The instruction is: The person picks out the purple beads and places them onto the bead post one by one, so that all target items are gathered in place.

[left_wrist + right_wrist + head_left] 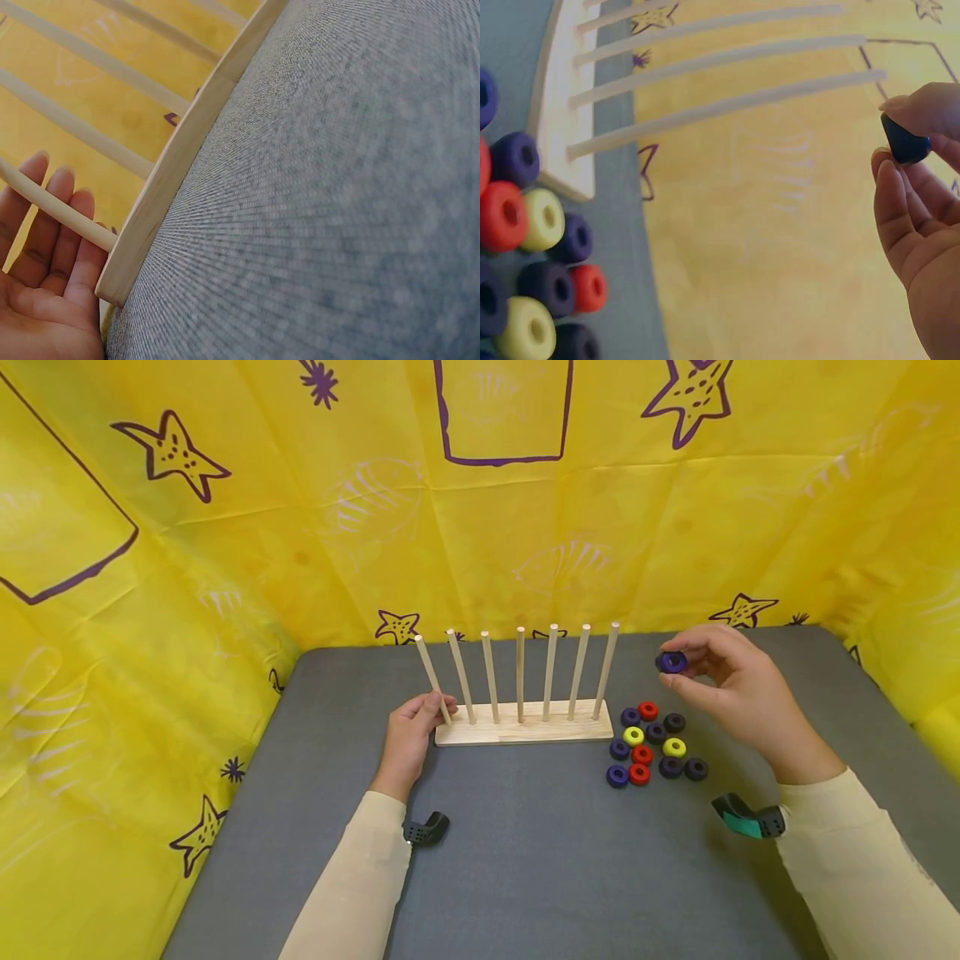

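A wooden stand (525,727) with several upright pegs (521,677) sits on the grey table. At its left end is my left hand (408,735); its extended fingers (64,225) lie behind the leftmost peg (71,214), beside the base. Whether they press on the wood is unclear. My right hand (731,685) pinches a dark purple ring (671,662) between thumb and fingers, raised above the table to the right of the pegs. In the right wrist view this ring (905,141) looks nearly black and is seen from the side. No rings are on the pegs.
Loose red, yellow, blue and dark rings (641,755) lie in a cluster right of the stand, below my right hand. Yellow patterned cloth (480,543) hangs behind and beside the grey table (525,860). A dark wrist mount (426,829) is on my left wrist.
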Demonstrator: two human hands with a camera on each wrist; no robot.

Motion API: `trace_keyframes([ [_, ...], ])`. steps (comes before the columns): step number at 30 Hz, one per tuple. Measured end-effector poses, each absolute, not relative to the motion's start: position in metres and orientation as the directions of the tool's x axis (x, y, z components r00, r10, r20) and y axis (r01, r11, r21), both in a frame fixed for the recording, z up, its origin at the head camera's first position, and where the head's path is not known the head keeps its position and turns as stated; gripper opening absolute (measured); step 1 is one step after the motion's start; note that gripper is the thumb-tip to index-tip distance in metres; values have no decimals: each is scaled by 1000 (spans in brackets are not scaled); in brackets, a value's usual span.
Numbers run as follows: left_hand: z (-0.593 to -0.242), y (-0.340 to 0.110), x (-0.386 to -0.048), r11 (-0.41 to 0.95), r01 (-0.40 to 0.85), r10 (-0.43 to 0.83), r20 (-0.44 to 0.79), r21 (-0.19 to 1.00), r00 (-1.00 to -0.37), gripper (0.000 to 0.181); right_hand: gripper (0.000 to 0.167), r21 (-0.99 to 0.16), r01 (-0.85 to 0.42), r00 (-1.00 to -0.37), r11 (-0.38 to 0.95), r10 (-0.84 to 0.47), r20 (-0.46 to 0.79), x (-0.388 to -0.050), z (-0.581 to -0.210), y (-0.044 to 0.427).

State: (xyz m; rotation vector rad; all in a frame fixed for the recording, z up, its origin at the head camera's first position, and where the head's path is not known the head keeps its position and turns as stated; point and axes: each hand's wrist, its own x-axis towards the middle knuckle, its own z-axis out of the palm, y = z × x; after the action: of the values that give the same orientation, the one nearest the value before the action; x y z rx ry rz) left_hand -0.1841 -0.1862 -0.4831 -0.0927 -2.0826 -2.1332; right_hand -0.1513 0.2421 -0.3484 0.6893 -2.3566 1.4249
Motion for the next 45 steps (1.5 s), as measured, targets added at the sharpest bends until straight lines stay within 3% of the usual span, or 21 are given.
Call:
trace_keyframes([
  [25, -485, -186, -186, -47, 183, -61, 180, 982, -982, 39, 36, -586, -724, -690, 365, -378, 617, -175, -305, 185],
  [45, -483, -185, -184, -59, 172, -64, 168, 983, -984, 38, 28, -604, -673, -740, 427, -364, 566, -193, -299, 156],
])
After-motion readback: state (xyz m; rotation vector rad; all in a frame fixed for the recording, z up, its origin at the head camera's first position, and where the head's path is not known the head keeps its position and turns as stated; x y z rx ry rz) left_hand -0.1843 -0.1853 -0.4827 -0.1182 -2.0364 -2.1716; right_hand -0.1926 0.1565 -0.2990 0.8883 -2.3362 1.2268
